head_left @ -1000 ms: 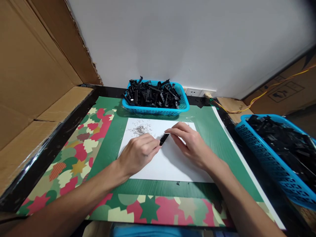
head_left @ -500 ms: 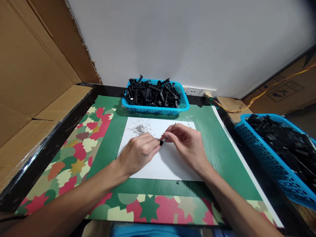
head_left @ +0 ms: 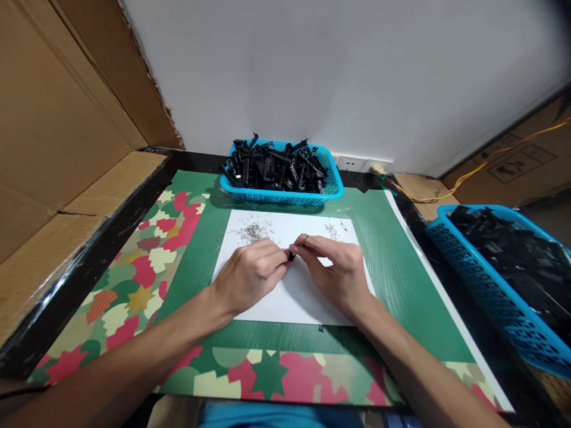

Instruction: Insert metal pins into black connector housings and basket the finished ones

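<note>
One small black part (head_left: 291, 257) is pinched in the closed thumb and fingers of the left hand (head_left: 250, 273), over the middle of a white sheet of paper (head_left: 285, 306). Most of it is hidden by the fingers. The right hand (head_left: 336, 270) is held just beside it, with thumb and fingertips brought almost together around a thin stick (head_left: 304, 240); whether the black part is gripped by this hand too cannot be told. On the far left of the paper, a big pile of tiny wires (head_left: 253, 232) is spread, and a smaller pile (head_left: 332, 230) is seen on the far right. Under the paper, a green mat (head_left: 405, 291) is laid. At its far edge, a blue basket (head_left: 276, 197) is filled with black pieces (head_left: 276, 169)
</note>
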A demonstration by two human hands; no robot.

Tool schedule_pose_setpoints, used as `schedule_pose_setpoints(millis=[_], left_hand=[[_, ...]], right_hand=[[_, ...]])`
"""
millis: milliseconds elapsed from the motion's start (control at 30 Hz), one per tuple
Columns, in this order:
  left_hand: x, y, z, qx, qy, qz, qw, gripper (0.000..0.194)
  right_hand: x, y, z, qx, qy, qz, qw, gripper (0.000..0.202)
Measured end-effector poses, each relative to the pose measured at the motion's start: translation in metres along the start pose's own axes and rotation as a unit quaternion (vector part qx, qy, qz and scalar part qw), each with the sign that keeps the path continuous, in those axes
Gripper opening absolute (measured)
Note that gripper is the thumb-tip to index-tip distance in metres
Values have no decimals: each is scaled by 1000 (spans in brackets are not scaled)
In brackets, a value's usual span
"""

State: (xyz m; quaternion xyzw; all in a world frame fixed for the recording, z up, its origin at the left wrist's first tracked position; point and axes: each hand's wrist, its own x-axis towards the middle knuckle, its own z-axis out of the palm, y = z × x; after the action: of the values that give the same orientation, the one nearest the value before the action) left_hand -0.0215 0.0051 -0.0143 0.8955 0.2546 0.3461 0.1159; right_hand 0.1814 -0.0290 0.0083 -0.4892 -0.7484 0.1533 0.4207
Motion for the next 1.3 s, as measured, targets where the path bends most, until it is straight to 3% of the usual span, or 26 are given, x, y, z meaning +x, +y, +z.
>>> schedule_pose_setpoints(millis=[400, 800, 1067, 1300], left_hand=[[-2, -4, 2, -14, 9, -21, 1000, 14], [-2, -3, 3, -18, 13, -34, 999, 15], [-1, -2, 5, -3, 11, -43, 999, 13], [-3, -4, 7, -12, 10, -21, 1000, 14]], right_hand=[[-4, 6, 6, 9, 33, 18, 999, 22], [-1, 9, 9, 37, 50, -20, 998, 26], [4, 10, 2, 164, 62, 78, 981, 17], [2, 14, 6, 122, 8, 42, 992, 22]])
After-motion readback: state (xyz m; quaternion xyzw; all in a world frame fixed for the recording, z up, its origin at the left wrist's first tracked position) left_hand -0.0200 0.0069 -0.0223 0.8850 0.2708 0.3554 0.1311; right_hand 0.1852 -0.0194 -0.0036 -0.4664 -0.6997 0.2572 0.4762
